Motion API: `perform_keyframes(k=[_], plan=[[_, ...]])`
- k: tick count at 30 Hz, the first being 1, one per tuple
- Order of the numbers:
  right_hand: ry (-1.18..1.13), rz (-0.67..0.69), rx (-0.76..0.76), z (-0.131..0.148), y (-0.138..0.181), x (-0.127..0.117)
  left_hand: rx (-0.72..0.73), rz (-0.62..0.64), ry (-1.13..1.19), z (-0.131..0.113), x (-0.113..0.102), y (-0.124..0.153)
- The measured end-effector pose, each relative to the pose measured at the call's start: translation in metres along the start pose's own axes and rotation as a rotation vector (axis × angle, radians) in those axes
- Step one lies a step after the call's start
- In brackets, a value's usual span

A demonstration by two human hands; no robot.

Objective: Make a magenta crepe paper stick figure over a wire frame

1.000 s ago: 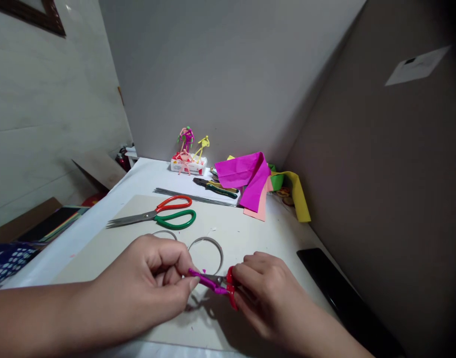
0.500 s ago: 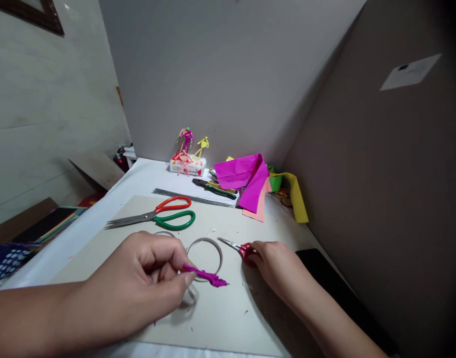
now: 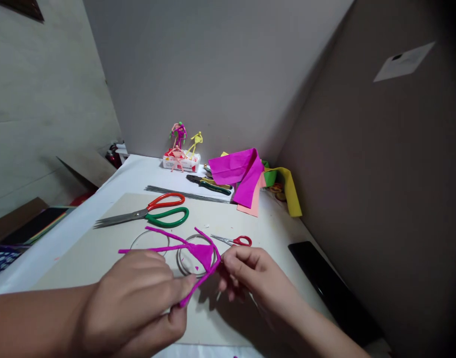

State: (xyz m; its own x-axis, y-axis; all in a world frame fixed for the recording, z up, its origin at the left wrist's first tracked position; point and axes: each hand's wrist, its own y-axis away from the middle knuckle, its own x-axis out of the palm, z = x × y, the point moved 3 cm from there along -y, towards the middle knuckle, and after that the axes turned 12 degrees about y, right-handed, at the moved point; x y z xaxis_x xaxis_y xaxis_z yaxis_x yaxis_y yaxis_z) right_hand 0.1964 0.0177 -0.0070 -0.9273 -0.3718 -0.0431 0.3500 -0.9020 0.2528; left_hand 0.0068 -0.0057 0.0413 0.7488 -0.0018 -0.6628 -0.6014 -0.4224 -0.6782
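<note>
A magenta stick figure, seemingly wire wrapped in crepe paper, is held above the board with its thin limbs spread out. My left hand is closed, pinching one of its lower limbs between thumb and fingers. At the figure's right end, my right hand pinches the tip beside the shoulders; the tip itself is hidden by the fingers. Small red-handled scissors lie just beyond my right hand. Under the figure are wire rings, a tape-like coil and a thinner loop.
Large scissors with red and green handles lie left on the board. Behind are pliers, wire strands, crepe paper strips and small figures on a white pack. A black flat object lies at right.
My right hand has let go of the small scissors and moved left to pinch the figure. My left hand has turned, and the whole figure with its limbs now shows. The view has shifted slightly.
</note>
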Motion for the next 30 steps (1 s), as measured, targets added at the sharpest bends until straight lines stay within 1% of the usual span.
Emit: perform_keyframes(k=[1, 2, 3, 4, 5, 7, 8, 10, 11, 14, 16, 17, 18, 21, 23, 25, 28, 30], plan=[[-0.066, 0.039, 0.036, -0.003, -0.001, 0.001, 0.059, 0.048, -0.036, 0.001, 0.004, 0.003], [-0.119, 0.056, 0.059, -0.005, -0.002, 0.002, 0.103, 0.191, -0.07, 0.002, 0.01, 0.006], [-0.149, 0.053, 0.067, -0.006, -0.003, 0.002, 0.125, 0.223, -0.116, 0.003, 0.014, 0.009], [-0.158, 0.033, 0.06, -0.006, -0.003, 0.002, 0.128, 0.195, -0.166, 0.003, 0.016, 0.011], [-0.151, 0.006, 0.047, -0.006, -0.003, 0.001, 0.141, 0.196, -0.188, 0.002, 0.018, 0.014], [-0.121, -0.064, 0.012, -0.004, -0.003, -0.003, 0.19, 0.114, -0.195, -0.003, 0.019, 0.018], [-0.101, -0.102, -0.008, -0.002, -0.003, -0.006, 0.21, 0.095, -0.193, -0.006, 0.018, 0.02], [-0.024, -0.176, -0.06, 0.002, -0.003, -0.014, 0.119, -0.149, -0.263, -0.007, 0.007, 0.021], [0.051, -0.21, -0.09, 0.005, -0.002, -0.018, 0.128, -0.138, -0.295, -0.008, 0.003, 0.021], [0.338, -0.28, -0.188, 0.015, 0.002, -0.024, 0.16, -0.051, -0.385, -0.002, -0.009, 0.013], [0.439, -0.275, -0.235, 0.02, 0.005, -0.023, 0.291, -0.002, -0.477, 0.001, -0.012, 0.005], [0.443, -0.257, -0.246, 0.021, 0.007, -0.022, 0.289, 0.01, -0.486, 0.005, -0.012, 0.002], [0.423, -0.241, -0.247, 0.022, 0.008, -0.02, 0.243, -0.036, -0.481, 0.008, -0.012, -0.002], [0.289, -0.201, -0.231, 0.019, 0.009, -0.016, 0.157, -0.028, -0.467, 0.014, -0.003, -0.007], [0.179, -0.18, -0.219, 0.015, 0.008, -0.015, 0.145, -0.025, -0.485, 0.015, 0.002, -0.006], [0.079, -0.143, -0.212, 0.011, 0.007, -0.013, 0.136, -0.033, -0.484, 0.016, 0.003, -0.005], [-0.058, -0.077, -0.252, 0.007, 0.006, -0.012, 0.089, -0.021, -0.343, 0.016, -0.002, -0.005], [-0.12, -0.106, -0.313, 0.008, 0.005, -0.014, 0.047, -0.054, -0.209, 0.015, -0.007, -0.008]])
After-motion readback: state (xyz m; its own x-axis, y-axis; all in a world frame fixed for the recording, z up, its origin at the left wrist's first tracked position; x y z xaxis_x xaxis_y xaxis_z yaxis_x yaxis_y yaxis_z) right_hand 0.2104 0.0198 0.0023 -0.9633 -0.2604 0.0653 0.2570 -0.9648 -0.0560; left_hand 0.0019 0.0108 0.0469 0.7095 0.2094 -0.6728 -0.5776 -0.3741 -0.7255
